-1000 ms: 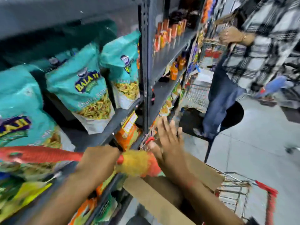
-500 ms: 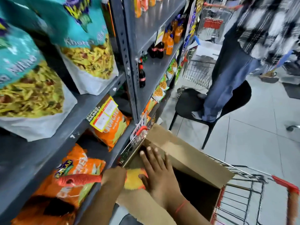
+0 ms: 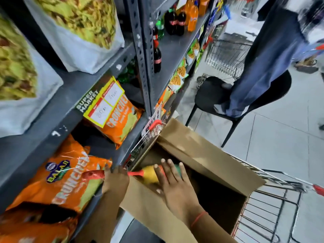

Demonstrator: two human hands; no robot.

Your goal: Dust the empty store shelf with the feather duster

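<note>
My left hand grips the red handle of the feather duster, just in front of the grey metal shelf. The duster's yellow head pokes over the edge of an open cardboard box. My right hand lies flat on that yellow head, fingers spread, pressing it at the box opening. The rest of the duster head is hidden under my right hand. The red handle end sticks out to the left over orange snack bags.
The box sits in a wire shopping cart with red trim. Orange snack bags and large white bags fill the shelves; drink bottles stand further along. A person stands with one foot on a black chair in the aisle.
My view has dropped from the upper shelf to the box. Both hands carried the duster down and forward, and its head now rests at the box opening under my right hand.
</note>
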